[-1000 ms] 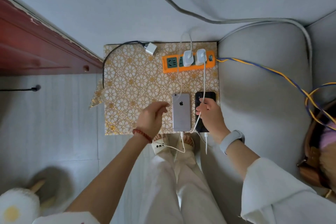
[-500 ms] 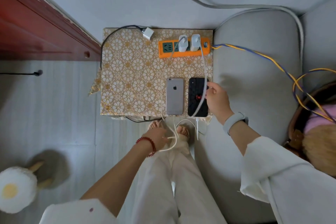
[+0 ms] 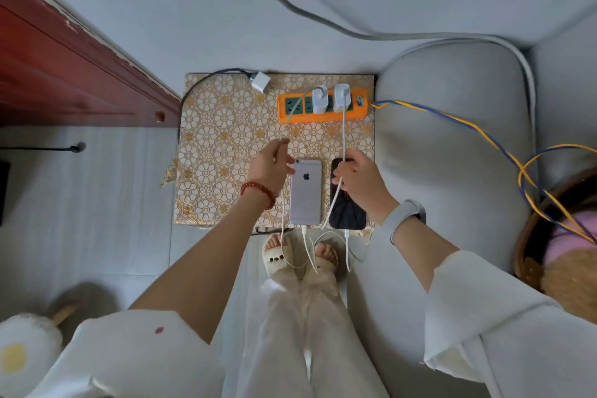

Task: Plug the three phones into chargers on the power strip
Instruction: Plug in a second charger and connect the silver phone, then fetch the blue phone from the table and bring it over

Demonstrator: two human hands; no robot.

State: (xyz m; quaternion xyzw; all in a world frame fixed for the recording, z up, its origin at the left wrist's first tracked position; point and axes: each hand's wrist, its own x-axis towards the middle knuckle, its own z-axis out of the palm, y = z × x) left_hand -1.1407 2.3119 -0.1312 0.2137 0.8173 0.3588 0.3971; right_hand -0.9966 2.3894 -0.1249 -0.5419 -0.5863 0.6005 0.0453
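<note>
Power strip (image 3: 323, 107) at upper centre was orange with dark green sockets; two chargers (image 3: 331, 98) on it white, as were their cables. Table cover (image 3: 223, 145) gold with a white flower pattern. Phone at centre (image 3: 306, 192) silver-grey, its neighbour to the right (image 3: 347, 213) black. Bracelet (image 3: 258, 192) of red beads. Watch band (image 3: 403, 218) grey. Door frame (image 3: 64, 68) at upper left dark red. Cord (image 3: 468, 126) at right blue and yellow.

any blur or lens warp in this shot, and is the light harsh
Head view: the left hand is motion-blurred at the fingertips, while the silver phone and power strip stay sharp. Head view: wide-angle warp bows the red wood edge and the sofa. Head view: light is soft and even, shadows faint, with a slight sheen on the black phone.
</note>
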